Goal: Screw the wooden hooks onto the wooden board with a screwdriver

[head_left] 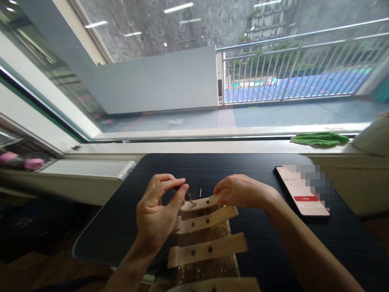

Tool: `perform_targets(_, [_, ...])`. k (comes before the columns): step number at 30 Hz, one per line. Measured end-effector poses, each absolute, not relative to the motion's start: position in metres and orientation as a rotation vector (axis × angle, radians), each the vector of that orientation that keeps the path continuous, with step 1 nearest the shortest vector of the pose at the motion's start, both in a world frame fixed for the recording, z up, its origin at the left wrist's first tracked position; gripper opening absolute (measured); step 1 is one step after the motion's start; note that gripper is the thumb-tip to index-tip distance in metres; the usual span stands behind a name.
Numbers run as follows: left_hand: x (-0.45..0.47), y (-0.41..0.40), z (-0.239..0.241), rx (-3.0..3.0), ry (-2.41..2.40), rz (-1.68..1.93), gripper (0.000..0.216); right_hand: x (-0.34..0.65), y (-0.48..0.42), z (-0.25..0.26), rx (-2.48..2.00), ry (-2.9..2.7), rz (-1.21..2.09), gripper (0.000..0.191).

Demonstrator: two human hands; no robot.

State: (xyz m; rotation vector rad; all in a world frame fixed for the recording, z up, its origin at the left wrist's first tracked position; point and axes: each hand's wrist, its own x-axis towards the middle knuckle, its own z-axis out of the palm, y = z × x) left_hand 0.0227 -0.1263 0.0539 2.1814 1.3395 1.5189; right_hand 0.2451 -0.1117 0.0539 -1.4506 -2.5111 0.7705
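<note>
My left hand [161, 207] pinches the dark handle of a small screwdriver [190, 198] between thumb and fingers. The screwdriver slants down, its tip at a dark screw near the left end of the farthest wooden slat [201, 203]. On that slat's right end, the fingers of my right hand [243, 190] are closed. Nearer to me lie more pale slats [215, 248], each with dark screw heads, across a patterned brown board [209, 267]. A loose silver screw [200, 193] is on the table just beyond the farthest slat.
The black table [121, 231] stands against a white window sill [194, 147]. At its right rests a phone [304, 194] with a lit screen. A green cloth [319, 138] is on the sill, and a white radiator [91, 168] stands at the left.
</note>
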Motion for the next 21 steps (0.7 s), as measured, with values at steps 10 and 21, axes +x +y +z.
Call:
perform_targets(10, [0.0188, -0.1264, 0.0538, 2.212, 1.281, 1.426, 0.022, 0.2444, -0.1122, 0.0527, -1.454, -2.514, 0.750, 0.030])
perform_targets(21, [0.0174, -0.1273, 0.0481, 2.135, 1.311, 1.418, 0.019, 0.2438, -0.1133, 0.0582, -1.462, -2.522, 0.772, 0.031])
